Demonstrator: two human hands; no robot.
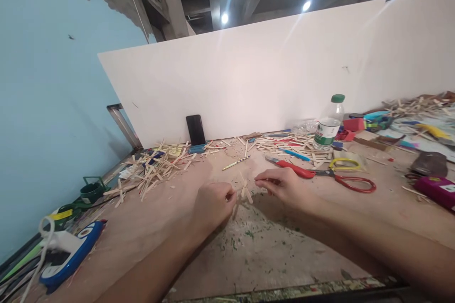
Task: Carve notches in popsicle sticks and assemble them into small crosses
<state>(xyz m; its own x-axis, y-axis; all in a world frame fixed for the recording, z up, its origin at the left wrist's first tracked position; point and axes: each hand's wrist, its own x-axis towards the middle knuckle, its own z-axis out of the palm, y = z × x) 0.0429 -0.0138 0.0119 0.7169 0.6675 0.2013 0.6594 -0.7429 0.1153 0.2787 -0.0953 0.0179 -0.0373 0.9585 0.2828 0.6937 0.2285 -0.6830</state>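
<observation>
Both my hands rest on the wooden tabletop [270, 255] near its middle. My left hand [213, 204] is curled in a pinch on one end of a small piece made of wooden sticks [245, 191]. From the other side, my right hand [282, 185] has its fingers pressed together and touches the same stick piece. The piece lies low on the table between the two hands, and its exact shape is hard to make out.
Red-handled scissors [320, 173] lie just beyond my right hand. A water bottle [329, 126], a black phone [195, 129] leaning on the white board [249, 71], piles of sticks [156, 165], a pencil [235, 163] and a blue glue gun [73, 254] at left surround the work spot.
</observation>
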